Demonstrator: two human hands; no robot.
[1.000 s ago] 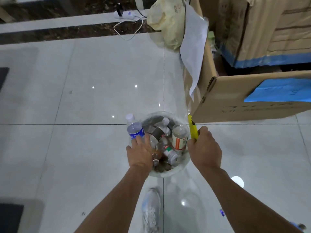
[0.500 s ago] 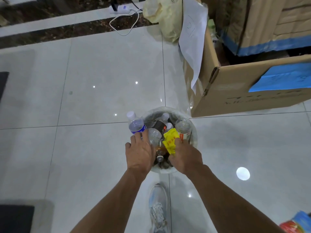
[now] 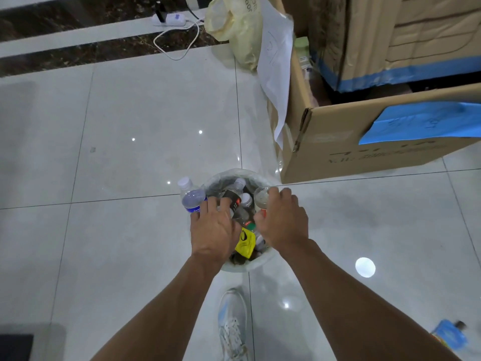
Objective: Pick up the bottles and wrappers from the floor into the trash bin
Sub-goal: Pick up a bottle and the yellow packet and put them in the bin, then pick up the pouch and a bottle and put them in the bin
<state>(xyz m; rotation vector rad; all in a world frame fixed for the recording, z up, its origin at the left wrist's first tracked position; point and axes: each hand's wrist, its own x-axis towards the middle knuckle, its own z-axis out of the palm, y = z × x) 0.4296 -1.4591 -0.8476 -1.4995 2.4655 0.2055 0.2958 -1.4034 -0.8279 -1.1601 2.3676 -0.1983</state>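
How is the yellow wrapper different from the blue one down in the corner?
The yellow wrapper lies in the bin, between the left hand and the right hand, which holds a bottle. The blue wrapper lies out on the floor, to the person's right. The yellow wrapper shows a black oval mark, while the blue wrapper is too blurred to read. Both look like small packets.
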